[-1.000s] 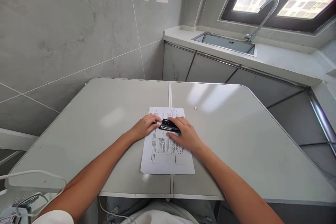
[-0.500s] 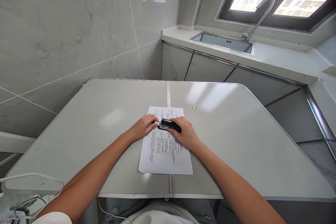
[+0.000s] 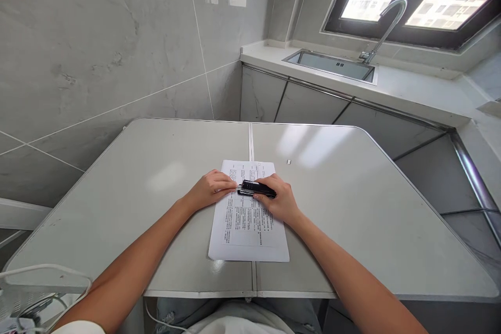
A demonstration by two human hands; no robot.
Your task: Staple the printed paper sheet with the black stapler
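Observation:
A black stapler [image 3: 250, 188] lies sideways over the printed paper [image 3: 247, 229]. My right hand [image 3: 279, 199] is wrapped round its right end, thumb on the near side and fingers over the top. From the other side, my left hand [image 3: 215, 188] has its fingers pressed together at the stapler's left end, where a small metallic part shows at the fingertips. Its thumb is mostly hidden. The paper is upright to me, with rows of small dark print, and both hands cover parts of it.
The pale folding table [image 3: 329, 229] has a seam down its middle. Beyond the paper lies a tiny whitish piece [image 3: 288, 162]. White cables [image 3: 50, 267] run at the lower left. A counter with a sink [image 3: 332, 64] and tap stands behind, at right.
The light strip and dark end that stuck out between my left hand and the stapler no longer show; the left fingers now meet its end. The stapler and right hand have shifted slightly right.

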